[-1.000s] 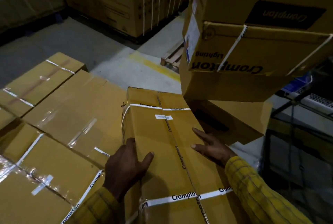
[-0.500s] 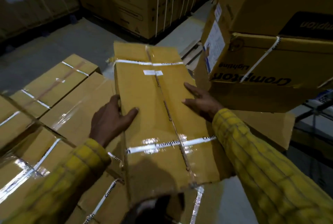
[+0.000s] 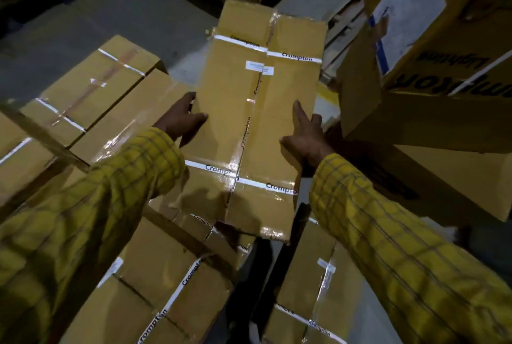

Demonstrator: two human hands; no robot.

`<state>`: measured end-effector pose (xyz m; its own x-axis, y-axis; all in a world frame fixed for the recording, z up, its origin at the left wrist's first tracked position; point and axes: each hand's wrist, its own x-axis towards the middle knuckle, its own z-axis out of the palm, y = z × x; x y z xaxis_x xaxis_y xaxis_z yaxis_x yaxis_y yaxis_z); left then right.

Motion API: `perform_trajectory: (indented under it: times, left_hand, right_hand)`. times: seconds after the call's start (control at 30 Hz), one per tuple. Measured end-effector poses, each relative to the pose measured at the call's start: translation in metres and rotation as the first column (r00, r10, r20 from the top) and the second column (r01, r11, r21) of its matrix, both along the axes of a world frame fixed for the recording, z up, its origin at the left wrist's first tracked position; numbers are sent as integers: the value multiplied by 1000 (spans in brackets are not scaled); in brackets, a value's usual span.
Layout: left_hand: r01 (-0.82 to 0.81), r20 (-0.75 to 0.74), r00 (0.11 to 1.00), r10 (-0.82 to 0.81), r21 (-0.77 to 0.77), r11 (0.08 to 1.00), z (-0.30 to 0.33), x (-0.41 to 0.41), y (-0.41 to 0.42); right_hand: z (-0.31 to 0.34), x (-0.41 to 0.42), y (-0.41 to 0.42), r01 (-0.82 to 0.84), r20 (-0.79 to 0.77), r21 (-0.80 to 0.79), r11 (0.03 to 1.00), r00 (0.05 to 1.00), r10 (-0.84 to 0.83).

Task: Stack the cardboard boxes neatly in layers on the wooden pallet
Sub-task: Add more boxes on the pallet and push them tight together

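1. We hold one long cardboard box (image 3: 260,122) with both hands, up in the air in front of us.
2. Our left hand (image 3: 181,119) grips the box's left edge. The thumb lies on top and the fingers curl down the side.
3. Our right hand (image 3: 306,136) grips the right edge. The thumb and one finger lie flat on top and the rest wrap over the edge.
4. Half a second ago the box was lower and closer to us. Now it is higher and farther out, and our arms reach out more.
5. One second ago the box lay flat beside the others on the stack. Now its near end hangs above the lower boxes (image 3: 171,282) and does not seem to touch them.
6. The box has white straps (image 3: 250,181) with "Crompton" on them and shiny tape down the middle.
7. To the left, more boxes (image 3: 91,94) lie side by side in a flat layer.
8. To the right stands a tall pile of big boxes (image 3: 432,111). It looks bigger and nearer than before.
9. A bit of wooden pallet (image 3: 346,22) shows past the far end of the box, on the grey floor (image 3: 155,19).
10. Our yellow checked sleeves (image 3: 388,233) fill more of the view than before.
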<state>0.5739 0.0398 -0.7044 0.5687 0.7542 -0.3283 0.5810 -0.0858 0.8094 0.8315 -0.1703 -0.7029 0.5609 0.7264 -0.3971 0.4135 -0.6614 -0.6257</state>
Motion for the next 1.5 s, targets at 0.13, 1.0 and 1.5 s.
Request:
perform_trajectory:
  times: [0.13,1.0,1.5]
  left_hand:
    - [31,-106,994,-40,-89,996,-41,-13,3]
    - [289,-187,938,-292,-46,956,-137,-24,-44]
    - [286,-171,943,-284,-13,958,-163,-23,-31]
  right_hand:
    - [-44,-24,-15,-9,-39,-55,998,999,7]
    - [-145,-86,-99,93,-113,-216,972,986,-119]
    - [-147,-106,-114,72,-182,-137,988,978,-96]
